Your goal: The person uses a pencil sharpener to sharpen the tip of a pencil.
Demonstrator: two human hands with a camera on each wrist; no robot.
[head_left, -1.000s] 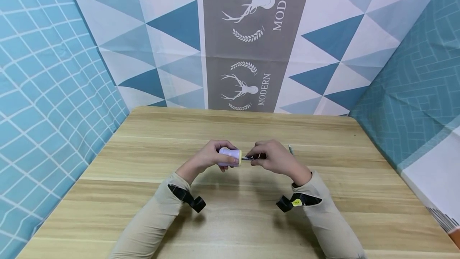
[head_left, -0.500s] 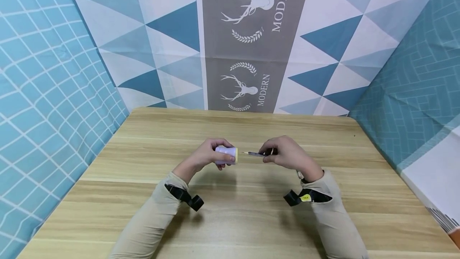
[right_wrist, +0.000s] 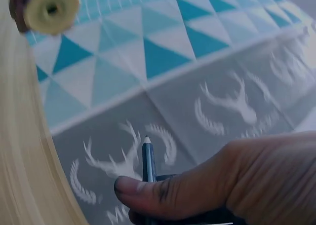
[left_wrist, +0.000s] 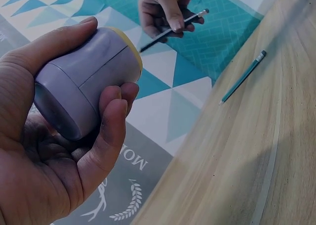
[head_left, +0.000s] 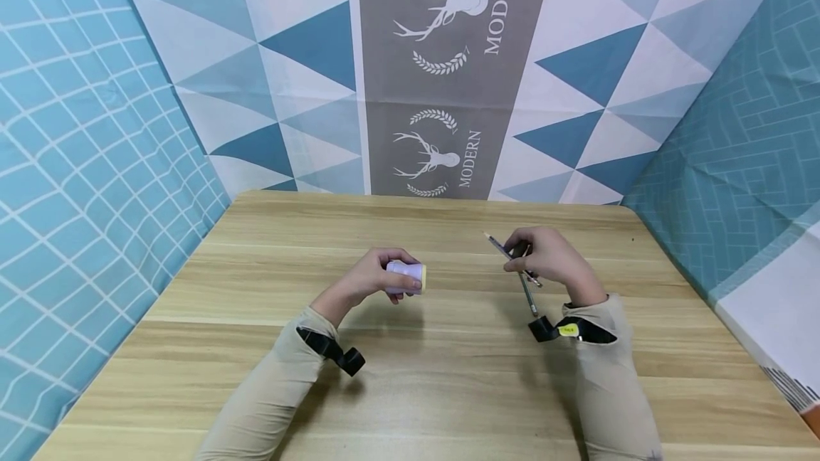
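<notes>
My left hand grips a purple pencil sharpener above the table, its yellow end facing right. In the right wrist view a small dark hole shows in the yellow end of the sharpener. Farther right, my right hand pinches a dark pencil between thumb and fingers, apart from the sharpener. Its point aims up and left in the head view; bare wood and a dark tip show on the pencil in the right wrist view. A green pencil lies on the table, partly below my right hand in the head view.
The wood-grain table spans the space beneath both hands. A patterned cloth backdrop rises behind its far edge, with a blue grid cloth on the left and a teal cloth on the right.
The dark pencil has come away from the sharpener's yellow end. My right hand has carried it right and turned its point upward, uncovering the green pencil. My left hand stays nearly still.
</notes>
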